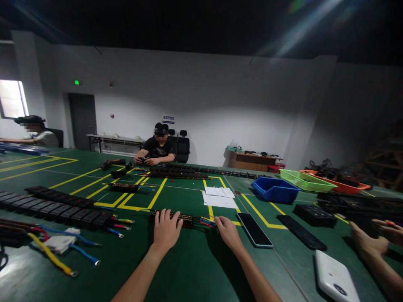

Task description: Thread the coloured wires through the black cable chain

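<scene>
A black strip with copper-coloured bars [189, 221] lies lengthwise on the green table in front of me. My left hand [166, 230] rests palm down across its left part, fingers spread over the bars. Red and blue wires [204, 222] stick out of the strip's right end. At their tips my right hand [227, 231] has its fingers closed together; the exact contact is partly hidden. A phone with a dark screen [254, 230] lies just right of that hand. Behind the strip, white paper sheets [219, 198] lie on the table.
Rows of black socket strips [59, 209] and cables with ring terminals [52, 253] lie at left. A blue bin [274, 189], a green tray [305, 180] and a white device [335, 274] are at right. One co-worker [159, 147] sits opposite; another's hands [368, 243] work at right.
</scene>
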{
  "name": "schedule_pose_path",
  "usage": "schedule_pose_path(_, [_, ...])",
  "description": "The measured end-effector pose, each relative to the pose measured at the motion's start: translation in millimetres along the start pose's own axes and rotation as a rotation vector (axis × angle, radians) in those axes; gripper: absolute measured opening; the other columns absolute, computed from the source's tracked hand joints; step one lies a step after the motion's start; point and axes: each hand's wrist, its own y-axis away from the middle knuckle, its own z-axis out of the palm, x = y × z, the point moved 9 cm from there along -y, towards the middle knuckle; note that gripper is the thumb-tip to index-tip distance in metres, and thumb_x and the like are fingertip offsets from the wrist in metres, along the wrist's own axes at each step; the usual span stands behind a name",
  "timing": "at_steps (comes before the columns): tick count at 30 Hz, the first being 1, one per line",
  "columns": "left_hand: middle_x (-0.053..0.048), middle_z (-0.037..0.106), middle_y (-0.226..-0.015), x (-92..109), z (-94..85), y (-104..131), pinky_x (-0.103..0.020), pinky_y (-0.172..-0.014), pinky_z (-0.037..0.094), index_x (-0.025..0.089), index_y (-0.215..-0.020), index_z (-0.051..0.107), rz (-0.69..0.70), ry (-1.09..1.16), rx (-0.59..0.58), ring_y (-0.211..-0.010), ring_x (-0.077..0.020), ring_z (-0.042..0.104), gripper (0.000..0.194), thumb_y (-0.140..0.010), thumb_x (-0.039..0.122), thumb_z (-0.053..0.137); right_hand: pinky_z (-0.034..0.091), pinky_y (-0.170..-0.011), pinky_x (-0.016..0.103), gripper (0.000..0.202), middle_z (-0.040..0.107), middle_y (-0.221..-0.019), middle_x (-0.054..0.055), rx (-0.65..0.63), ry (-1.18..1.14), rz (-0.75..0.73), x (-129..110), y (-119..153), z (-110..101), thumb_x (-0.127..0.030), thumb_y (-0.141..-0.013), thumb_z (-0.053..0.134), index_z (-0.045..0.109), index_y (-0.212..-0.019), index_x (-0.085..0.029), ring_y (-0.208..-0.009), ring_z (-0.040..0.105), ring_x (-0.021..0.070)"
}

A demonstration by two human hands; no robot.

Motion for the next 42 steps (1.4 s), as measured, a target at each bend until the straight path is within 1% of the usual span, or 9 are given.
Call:
schedule_pose_path(3, [-0.012,0.058,-0.145,0.4,-1.5,1.2,-0.06,-0.119,0.025,0.029,-0.139,0.061,-0.003,-0.003,0.0,-0.141,-0.0328,0.044,0.051,-0.102,0.05,0.034,0.04,-0.07,0.027,0.043,0.073,-0.086,0.008,-0.008,-0.05,0.003,0.3,1.3,-1.1,-0.042,-0.1,0.039,0.071,-0.084,-0.019,-0.083,0.066,0.0228])
schedule_pose_path(7, [-0.012,0.058,-0.145,1.2,-2.7,1.5,-0.06,-0.119,0.025,0.029,-0.139,0.061,-0.008,-0.001,-0.006,-0.142,-0.0329,0.044,0.051,-0.102,0.05,0.034,0.04,-0.069,0.028,0.041,0.072,-0.085,0.007,-0.005,-0.051,0.008,0.2,2.4,-2.0,-0.042,-0.098,0.038,0.069,-0.083,-0.019,-0.083,0.066,0.0234])
schedule_pose_path(15, [-0.011,0.06,-0.143,1.4,-3.7,1.5,-0.059,-0.118,0.025,0.029,-0.138,0.062,-0.005,-0.014,0.015,-0.14,-0.0324,0.045,0.051,-0.101,0.049,0.033,0.043,-0.067,0.029,0.038,0.073,-0.083,0.007,0.012,-0.075,0.016,-2.6,4.0,-4.3,-0.041,-0.095,0.04,0.071,-0.084,-0.02,-0.08,0.068,0.0241])
schedule_pose_path(20, [-0.011,0.059,-0.144,1.1,-1.2,1.4,-0.059,-0.118,0.025,0.029,-0.139,0.061,-0.003,-0.013,0.006,-0.141,-0.0329,0.044,0.052,-0.101,0.05,0.033,0.049,-0.074,0.031,0.037,0.075,-0.09,0.009,0.063,-0.18,0.051,1.6,1.7,-5.9,-0.041,-0.09,0.044,0.073,-0.093,-0.019,-0.085,0.07,0.026])
schedule_pose_path(23, [-0.012,0.059,-0.144,1.1,-1.7,1.7,-0.059,-0.119,0.025,0.029,-0.139,0.061,-0.007,-0.011,0.01,-0.141,-0.033,0.045,0.051,-0.102,0.05,0.034,0.051,-0.077,0.032,0.039,0.076,-0.093,0.01,0.077,-0.242,0.067,5.4,0.7,-3.9,-0.04,-0.088,0.043,0.074,-0.095,-0.017,-0.088,0.07,0.0266])
schedule_pose_path(33, [-0.012,0.058,-0.145,1.7,-0.4,1.7,-0.06,-0.119,0.024,0.029,-0.14,0.061,0.008,-0.005,0.012,-0.142,-0.0333,0.043,0.052,-0.102,0.051,0.032,0.049,-0.079,0.033,0.039,0.076,-0.096,0.01,0.053,-0.184,0.084,7.0,3.1,-3.4,-0.037,-0.089,0.042,0.075,-0.095,-0.018,-0.091,0.07,0.0265])
schedule_pose_path(37, [-0.013,0.053,-0.15,5.5,-3.7,2.3,-0.062,-0.119,0.024,0.029,-0.141,0.058,0.008,-0.01,0.014,-0.145,-0.0352,0.039,0.052,-0.1,0.052,0.039,0.049,-0.08,0.033,0.038,0.076,-0.098,0.011,0.056,-0.177,0.09,5.0,3.9,-6.4,-0.036,-0.086,0.044,0.075,-0.096,-0.016,-0.092,0.07,0.0266])
schedule_pose_path(40, [-0.011,0.051,-0.151,10.9,-9.2,3.5,-0.063,-0.118,0.025,0.03,-0.138,0.06,0.034,-0.006,0.039,-0.146,-0.0343,0.037,0.045,-0.099,0.046,0.045,0.048,-0.077,0.033,0.038,0.076,-0.092,0.011,0.068,-0.168,0.098,5.3,4.9,-8.4,-0.038,-0.084,0.046,0.075,-0.092,-0.016,-0.088,0.07,0.0267])
schedule_pose_path(42, [-0.008,0.057,-0.145,14.4,-9.2,3.9,-0.065,-0.118,0.025,0.031,-0.135,0.061,0.065,0.017,0.031,-0.143,-0.0327,0.039,0.04,-0.099,0.043,0.046,0.046,-0.072,0.033,0.039,0.075,-0.086,0.01,0.082,-0.15,0.094,5.4,6.0,-9.9,-0.042,-0.083,0.046,0.074,-0.088,-0.016,-0.081,0.068,0.0267])
